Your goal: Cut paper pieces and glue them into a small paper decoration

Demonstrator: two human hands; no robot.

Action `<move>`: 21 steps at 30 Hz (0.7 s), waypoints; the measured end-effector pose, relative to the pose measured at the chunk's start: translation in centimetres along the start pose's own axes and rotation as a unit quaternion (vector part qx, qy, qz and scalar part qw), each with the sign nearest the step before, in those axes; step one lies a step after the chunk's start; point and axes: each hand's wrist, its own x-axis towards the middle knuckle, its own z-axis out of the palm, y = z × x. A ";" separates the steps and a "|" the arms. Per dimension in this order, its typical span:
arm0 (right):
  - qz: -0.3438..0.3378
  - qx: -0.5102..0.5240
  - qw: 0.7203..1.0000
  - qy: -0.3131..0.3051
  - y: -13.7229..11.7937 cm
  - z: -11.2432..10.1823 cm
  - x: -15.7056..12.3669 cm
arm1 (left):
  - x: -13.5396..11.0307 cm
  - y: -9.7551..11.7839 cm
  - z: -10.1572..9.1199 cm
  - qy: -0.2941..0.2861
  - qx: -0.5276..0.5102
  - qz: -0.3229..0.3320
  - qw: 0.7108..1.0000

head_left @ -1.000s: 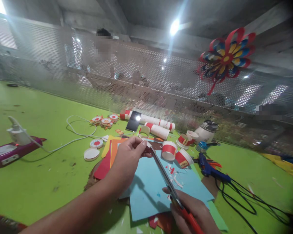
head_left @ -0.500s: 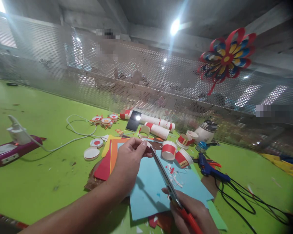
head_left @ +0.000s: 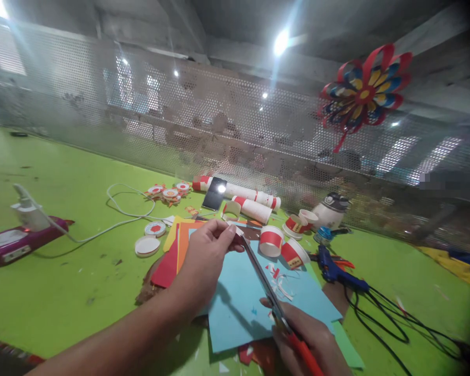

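My left hand pinches a small white paper piece, most of it hidden behind the fingers. In my right hand is a pair of scissors with red handles, its long blades pointing up and away. The blade tips meet the paper piece at my left fingertips; whether they are parted I cannot tell. Beneath both hands lies a light blue paper sheet, with white and red paper scraps on it. Two cut paper cup pieces, one upright and one tilted, rest beyond the blades.
A blue glue gun with black cable lies right. Behind are a phone, stacked paper cups and a white penguin-like container. At left sit a purple power strip with charger and round cup bottoms. A perforated screen stands behind.
Almost nothing differs. Both hands, the scissors and the paper piece hold nearly the same positions.
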 end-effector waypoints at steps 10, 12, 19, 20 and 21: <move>0.003 0.007 0.998 -0.058 -0.2 -1.0 0.2 | 0.0 0.1 0.1 0.008 0.010 -0.011 1.000; -0.003 0.008 0.999 -0.051 0.0 -0.8 0.1 | -0.1 0.1 0.1 0.009 0.008 -0.011 1.000; 0.009 0.010 1.000 0.027 0.0 0.2 -0.2 | 0.0 0.0 0.0 0.002 0.007 -0.010 1.000; 0.010 0.014 0.999 0.030 -0.1 0.2 -0.3 | 0.0 0.1 0.1 0.003 0.006 -0.013 1.000; 0.009 0.018 0.999 0.031 -0.2 0.2 -0.3 | 0.0 0.1 0.1 0.004 0.003 -0.016 1.000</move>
